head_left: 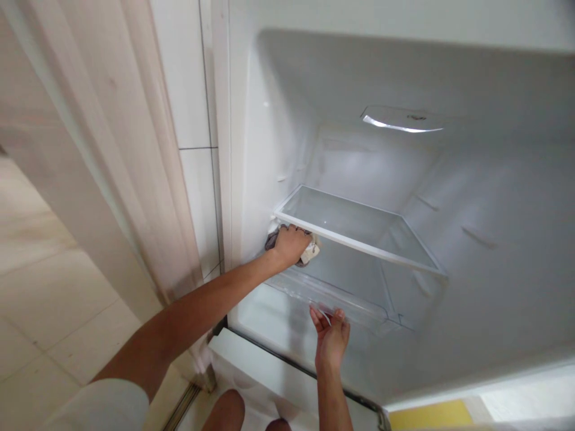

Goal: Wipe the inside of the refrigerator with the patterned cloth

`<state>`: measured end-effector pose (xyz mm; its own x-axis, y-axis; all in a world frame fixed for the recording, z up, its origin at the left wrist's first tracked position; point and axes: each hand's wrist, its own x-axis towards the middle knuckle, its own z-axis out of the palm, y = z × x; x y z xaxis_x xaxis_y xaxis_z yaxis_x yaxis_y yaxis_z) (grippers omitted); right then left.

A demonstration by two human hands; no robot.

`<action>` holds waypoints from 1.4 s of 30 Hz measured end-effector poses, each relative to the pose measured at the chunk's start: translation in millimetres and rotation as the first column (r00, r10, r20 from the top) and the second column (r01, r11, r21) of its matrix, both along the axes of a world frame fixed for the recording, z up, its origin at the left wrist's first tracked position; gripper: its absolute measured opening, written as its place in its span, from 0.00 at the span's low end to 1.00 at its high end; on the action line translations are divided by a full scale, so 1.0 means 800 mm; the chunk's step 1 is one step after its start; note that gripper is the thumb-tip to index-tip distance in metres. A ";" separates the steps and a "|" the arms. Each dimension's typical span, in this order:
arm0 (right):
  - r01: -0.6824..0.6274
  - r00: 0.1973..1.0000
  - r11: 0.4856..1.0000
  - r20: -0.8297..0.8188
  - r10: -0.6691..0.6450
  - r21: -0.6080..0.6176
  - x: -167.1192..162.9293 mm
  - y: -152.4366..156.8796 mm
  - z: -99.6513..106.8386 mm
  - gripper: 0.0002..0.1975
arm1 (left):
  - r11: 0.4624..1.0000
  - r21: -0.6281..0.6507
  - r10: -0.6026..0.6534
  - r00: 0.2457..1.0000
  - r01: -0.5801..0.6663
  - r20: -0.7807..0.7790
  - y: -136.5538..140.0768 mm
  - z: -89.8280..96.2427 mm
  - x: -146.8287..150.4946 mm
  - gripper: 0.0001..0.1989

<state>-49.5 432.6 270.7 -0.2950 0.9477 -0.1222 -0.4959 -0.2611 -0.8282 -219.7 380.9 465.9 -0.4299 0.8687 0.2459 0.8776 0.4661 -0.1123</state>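
Observation:
My left hand [291, 244] is inside an open fridge, closed on a crumpled cloth [309, 250] with grey and pale patches. The cloth lies close to the left inner wall, just under the white-edged glass shelf [345, 209]. Lower and to the right, my right hand [331, 341] reaches up to the front edge of a clear plastic shelf or drawer [350, 304]. Its thumb and fingers are bent around that edge and appear to pinch it.
A lit lamp strip [399, 126] is at the fridge's top. Shelf ledges [478, 236] stick out from the right inner wall. A pale wooden door frame [121, 120] stands left of the fridge, beside white wall tiles [191, 90]. My knees [229, 410] are below, and something yellow [431, 414] lies at the lower right.

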 end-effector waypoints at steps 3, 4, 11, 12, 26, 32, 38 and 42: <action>-0.007 1.000 1.000 0.006 0.007 0.014 0.001 0.001 -0.001 0.35 | 0.994 0.086 -0.066 0.995 0.072 -0.068 -0.006 -0.007 -0.002 0.20; -0.016 1.000 1.000 0.016 0.015 0.021 0.001 0.001 -0.001 0.34 | 0.989 0.107 -0.092 0.992 0.101 -0.086 -0.005 -0.011 -0.006 0.20; -0.024 0.998 1.000 0.067 0.023 0.016 -0.003 -0.002 0.001 0.38 | 0.971 0.180 -0.140 0.986 0.155 -0.091 0.046 -0.041 -0.058 0.17; -0.021 0.998 1.000 0.066 0.020 0.014 -0.003 -0.002 0.001 0.38 | 0.970 0.192 -0.137 0.987 0.152 -0.087 0.056 -0.042 -0.066 0.17; -0.037 0.994 0.999 0.106 0.035 0.017 -0.003 0.004 -0.020 0.40 | 0.950 0.286 -0.112 0.992 0.126 -0.063 0.150 -0.042 -0.153 0.15; -0.082 0.994 0.997 0.069 0.082 0.001 0.000 0.005 -0.033 0.38 | 0.928 0.371 -0.045 0.997 0.018 0.065 0.189 -0.043 -0.167 0.12; -0.051 0.997 0.999 0.056 0.052 -0.015 -0.006 0.006 -0.040 0.37 | 0.798 0.575 -0.039 0.936 -0.182 0.350 0.203 -0.046 -0.160 0.11; -0.099 0.993 0.994 0.054 0.102 -0.041 -0.006 0.011 -0.045 0.40 | 0.659 0.676 -0.192 0.795 -0.330 0.575 0.206 -0.056 -0.157 0.19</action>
<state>-54.2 441.7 234.5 -0.3802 0.9079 -0.1767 -0.4189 -0.3393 -0.8423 -345.0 545.4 420.8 -0.7536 0.4761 0.4533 0.6013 0.2207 0.7679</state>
